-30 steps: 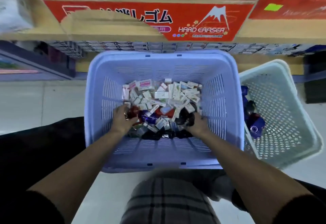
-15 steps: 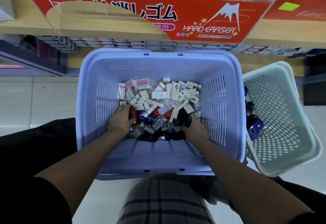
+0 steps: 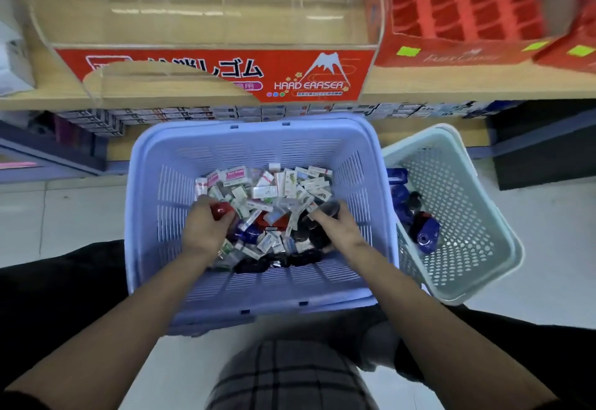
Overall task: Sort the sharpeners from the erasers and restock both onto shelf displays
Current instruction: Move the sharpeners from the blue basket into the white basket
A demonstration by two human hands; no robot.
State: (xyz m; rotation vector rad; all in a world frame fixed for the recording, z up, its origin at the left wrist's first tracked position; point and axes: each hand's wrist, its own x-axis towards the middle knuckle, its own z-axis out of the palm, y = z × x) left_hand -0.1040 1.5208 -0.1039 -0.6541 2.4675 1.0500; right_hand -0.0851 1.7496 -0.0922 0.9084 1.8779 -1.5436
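A lilac basket (image 3: 154, 216) on the floor holds a mixed heap of white boxed erasers (image 3: 283, 183) and dark, blue and red sharpeners (image 3: 248, 235). Both hands are inside it. My left hand (image 3: 203, 232) grips a red sharpener (image 3: 221, 209) at the heap's left side. Over on the right side, my right hand (image 3: 338, 229) curls round a dark sharpener (image 3: 329, 208). A pale green basket (image 3: 477, 248) to the right holds several blue and black sharpeners (image 3: 425, 238).
On the wooden shelf above stands an empty red "Hard Eraser" display box (image 3: 322, 77), and to its right a red tray with empty cells (image 3: 458, 12). Small boxes (image 3: 225, 112) line the lower shelf. My knees and plaid shorts (image 3: 283, 377) sit below the basket.
Both hands lifted slightly out of the heap, the left now showing a red sharpener and the right a dark one. The view tilted up, showing more of the shelf.
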